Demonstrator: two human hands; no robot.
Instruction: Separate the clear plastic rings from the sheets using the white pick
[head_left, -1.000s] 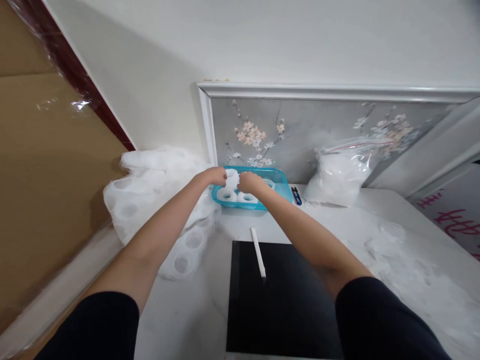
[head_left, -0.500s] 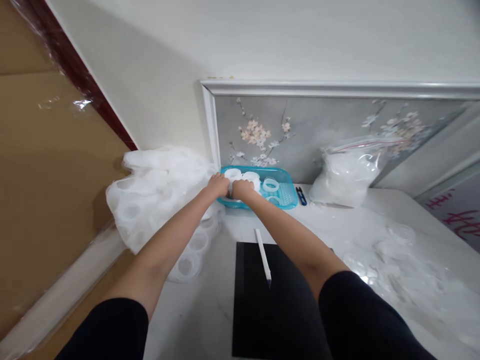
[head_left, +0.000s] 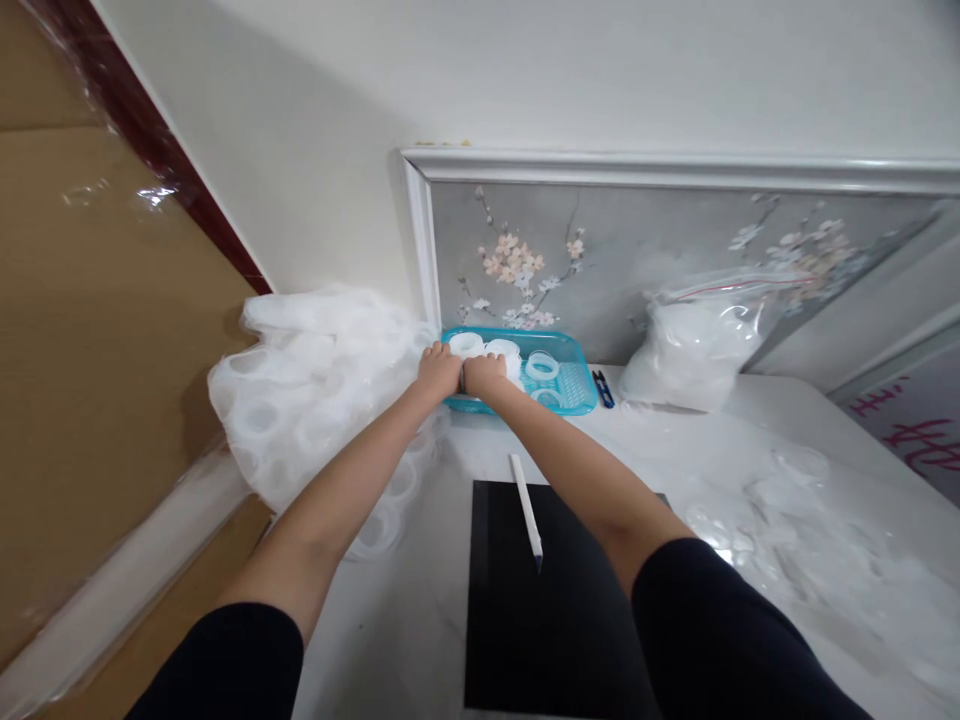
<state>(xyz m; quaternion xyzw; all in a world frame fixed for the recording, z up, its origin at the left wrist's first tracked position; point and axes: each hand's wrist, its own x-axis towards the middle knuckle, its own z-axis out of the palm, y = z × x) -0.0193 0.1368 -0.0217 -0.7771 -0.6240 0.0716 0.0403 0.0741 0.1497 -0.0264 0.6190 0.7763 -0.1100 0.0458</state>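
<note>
Both my hands reach over the left front part of a turquoise plastic basket [head_left: 577,385]. My left hand [head_left: 439,372] is at its left end, fingers curled and knuckles up. Right beside it, nearly touching, my right hand [head_left: 484,374] is closed the same way. Whatever lies under the fingers is hidden. Just behind the hands stand stacks of white rings [head_left: 466,344] in the basket. Looser translucent rings [head_left: 541,366] lie to the right of my right hand, inside the same basket.
A clear bag of white rings [head_left: 307,390] slumps at the left. Blue thread snips [head_left: 603,389] and a zip bag [head_left: 682,350] stand right of the basket. A white pen [head_left: 527,512] lies on a black sheet [head_left: 555,630]. Clear plastic [head_left: 810,540] covers the table's right side.
My two hands have drawn slightly closer together at the basket. The view has shifted a little; the other things stay where they were.
</note>
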